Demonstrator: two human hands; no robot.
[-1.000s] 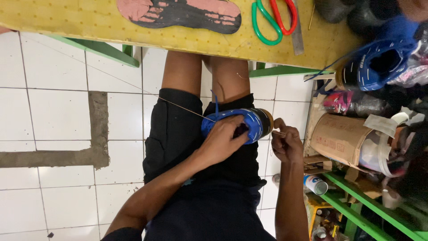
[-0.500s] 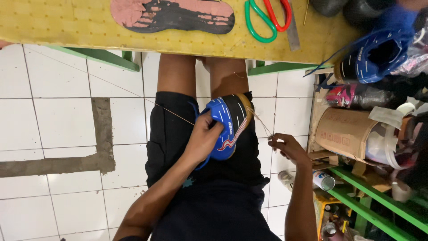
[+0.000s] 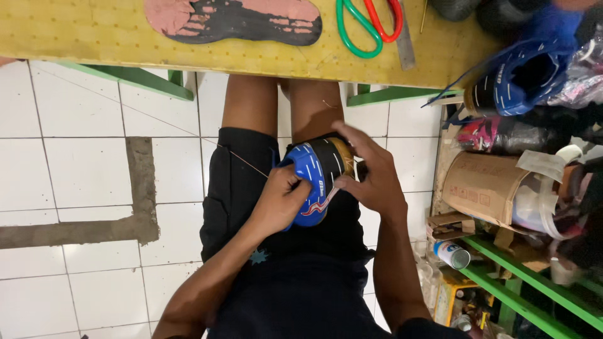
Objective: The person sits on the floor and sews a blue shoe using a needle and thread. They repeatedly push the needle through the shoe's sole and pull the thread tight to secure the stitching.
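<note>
A blue and black shoe (image 3: 318, 172) rests on my lap, over my black shorts. My left hand (image 3: 281, 202) grips its blue side from the left. My right hand (image 3: 367, 171) lies on the shoe's black right side, fingers curled over it. A thin thread (image 3: 242, 161) runs from the shoe up and to the left across my thigh. On the yellow bench (image 3: 94, 37) above lies a worn black and pink insole (image 3: 235, 20).
Green and red scissors (image 3: 366, 22) lie on the bench beside a metal blade. At right, another blue shoe (image 3: 524, 78), a cardboard box (image 3: 483, 185), a small can (image 3: 451, 253) and clutter fill a green rack (image 3: 521, 301). White tiled floor spreads to the left.
My right hand has come back from pulling the thread out to the right and now rests on the shoe. The shoe has turned slightly in my lap.
</note>
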